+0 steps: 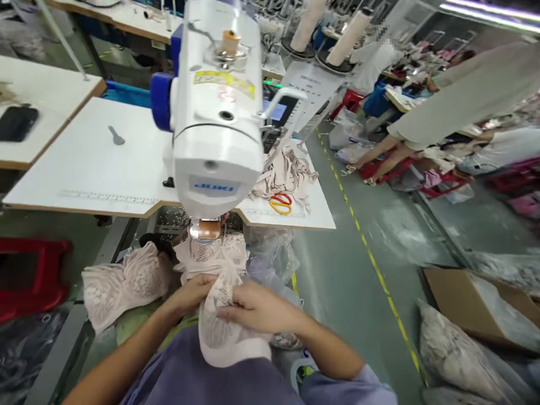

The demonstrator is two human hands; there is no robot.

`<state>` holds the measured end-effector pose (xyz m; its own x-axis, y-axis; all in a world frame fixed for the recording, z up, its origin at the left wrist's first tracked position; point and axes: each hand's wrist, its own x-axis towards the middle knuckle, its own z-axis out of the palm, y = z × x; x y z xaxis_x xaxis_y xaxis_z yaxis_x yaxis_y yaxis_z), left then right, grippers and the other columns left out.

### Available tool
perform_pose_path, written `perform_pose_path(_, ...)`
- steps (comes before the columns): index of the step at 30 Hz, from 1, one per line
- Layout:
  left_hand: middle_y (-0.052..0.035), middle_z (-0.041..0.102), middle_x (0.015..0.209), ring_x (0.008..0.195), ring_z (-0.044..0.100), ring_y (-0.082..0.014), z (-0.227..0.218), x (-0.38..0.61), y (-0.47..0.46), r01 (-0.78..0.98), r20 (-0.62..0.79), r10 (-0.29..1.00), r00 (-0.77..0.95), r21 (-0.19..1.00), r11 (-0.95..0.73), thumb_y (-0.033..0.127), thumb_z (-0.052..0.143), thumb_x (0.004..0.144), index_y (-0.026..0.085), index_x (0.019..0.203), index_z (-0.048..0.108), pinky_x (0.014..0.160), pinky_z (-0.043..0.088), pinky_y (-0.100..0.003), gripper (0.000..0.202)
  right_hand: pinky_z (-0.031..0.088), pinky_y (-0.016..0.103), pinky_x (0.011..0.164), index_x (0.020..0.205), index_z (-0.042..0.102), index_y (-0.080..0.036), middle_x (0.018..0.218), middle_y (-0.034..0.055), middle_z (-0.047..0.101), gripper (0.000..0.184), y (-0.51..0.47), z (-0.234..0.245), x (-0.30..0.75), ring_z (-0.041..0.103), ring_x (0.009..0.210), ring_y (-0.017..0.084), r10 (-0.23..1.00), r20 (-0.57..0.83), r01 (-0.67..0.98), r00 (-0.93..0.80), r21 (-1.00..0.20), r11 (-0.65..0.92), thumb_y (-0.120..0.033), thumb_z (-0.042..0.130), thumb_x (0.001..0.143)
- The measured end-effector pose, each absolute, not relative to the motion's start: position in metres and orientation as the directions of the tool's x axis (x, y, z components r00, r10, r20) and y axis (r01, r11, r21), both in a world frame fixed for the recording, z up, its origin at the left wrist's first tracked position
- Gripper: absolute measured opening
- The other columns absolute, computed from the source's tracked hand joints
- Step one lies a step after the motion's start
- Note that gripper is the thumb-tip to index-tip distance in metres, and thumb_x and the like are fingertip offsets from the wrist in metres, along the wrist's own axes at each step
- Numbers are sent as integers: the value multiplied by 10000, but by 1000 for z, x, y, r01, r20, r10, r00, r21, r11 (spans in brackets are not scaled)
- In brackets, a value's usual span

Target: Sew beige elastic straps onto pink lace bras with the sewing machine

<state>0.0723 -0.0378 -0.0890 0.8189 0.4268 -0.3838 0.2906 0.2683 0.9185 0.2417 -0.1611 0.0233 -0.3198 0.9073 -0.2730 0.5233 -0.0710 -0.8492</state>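
Observation:
A pale pink lace bra [217, 332] hangs over my lap, its upper part reaching up under the white sewing machine [217, 163]. My left hand [197, 292] pinches its left edge, fingertips partly hidden by the fabric. My right hand [257, 308] grips the lace from the right, thumb on top and fingers curled. More pale lace [211, 250] lies beneath the needle area, which the machine head partly hides. Left of my left hand, another bra [126, 281] with lace cups drapes beside the machine.
Red-and-yellow scissors [280, 203] and a heap of pale straps [287, 174] lie on the white table [126, 163]. A small grey tool [115, 135] rests further left. A red stool [34, 275] stands at left, a cardboard box [464, 304] at right. Other people work beyond the yellow floor line.

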Motion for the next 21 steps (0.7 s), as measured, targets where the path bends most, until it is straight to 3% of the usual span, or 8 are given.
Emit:
perform_pose_path(2, -9, 585, 707, 610, 493, -136, -88, 93, -42, 270, -378, 400, 835, 915, 301, 623, 614, 808, 161, 783, 610, 600, 431, -264, 463, 369, 202, 546, 842, 662, -183, 643, -51, 576, 319, -172, 35, 268, 472, 558, 84, 865, -296, 470, -406, -879, -80, -473, 569, 936)
perform_pose_path(4, -6, 586, 766, 674, 511, -136, -85, 102, -44, 236, -376, 429, 821, 909, 345, 584, 652, 803, 166, 857, 599, 655, 434, -257, 425, 407, 206, 552, 810, 697, -204, 633, -56, 613, 280, -165, 30, 302, 513, 555, 95, 890, -310, 526, -336, -845, -96, -484, 711, 810)
perform_pose_path(5, -3, 580, 773, 692, 511, -137, -83, 103, -45, 234, -383, 436, 814, 904, 357, 570, 679, 792, 166, 867, 595, 667, 427, -253, 419, 432, 216, 577, 779, 706, -212, 651, -48, 640, 271, -155, 23, 323, 546, 580, 109, 939, -309, 597, -150, -785, -163, -474, 768, 742)
perform_pose_path(7, 5, 556, 745, 681, 490, -134, -78, 99, -44, 273, -412, 414, 812, 894, 356, 572, 697, 787, 160, 841, 595, 652, 400, -246, 429, 464, 270, 704, 873, 705, -197, 828, 24, 695, 229, -124, 6, 373, 598, 731, 155, 931, -204, 653, 303, -667, -359, -412, 626, 868)
perform_pose_path(9, 18, 511, 694, 642, 443, -124, -73, 92, -44, 328, -447, 374, 812, 881, 341, 605, 676, 796, 157, 776, 576, 620, 360, -240, 459, 455, 335, 856, 1098, 651, -161, 1114, 119, 661, 299, -90, -9, 430, 593, 973, 220, 781, -64, 608, 621, -590, -531, -366, 524, 922)
perform_pose_path(11, 33, 450, 651, 614, 381, -112, -69, 85, -45, 359, -481, 359, 800, 862, 357, 642, 657, 793, 164, 716, 536, 598, 315, -236, 499, 385, 409, 994, 1263, 557, -97, 1328, 216, 542, 386, -65, -18, 487, 520, 1170, 279, 601, 20, 511, 799, -550, -661, -277, 473, 932)
perform_pose_path(16, 48, 324, 615, 607, 265, -108, -61, 79, -47, 443, -564, 409, 718, 822, 356, 742, 627, 748, 190, 622, 428, 575, 252, -242, 600, 362, 446, 1017, 1103, 639, -66, 1198, 243, 608, 354, -50, -39, 575, 540, 1157, 337, 379, -54, 290, 924, -547, -785, -273, 648, 816)
perform_pose_path(21, 31, 364, 625, 606, 324, -129, -53, 84, -44, 481, -583, 427, 692, 812, 331, 758, 577, 770, 199, 620, 431, 588, 303, -257, 597, 373, 429, 1013, 1077, 635, -96, 1206, 220, 602, 297, -46, -58, 591, 537, 1146, 310, 257, -59, 161, 965, -638, -753, -238, 602, 818)
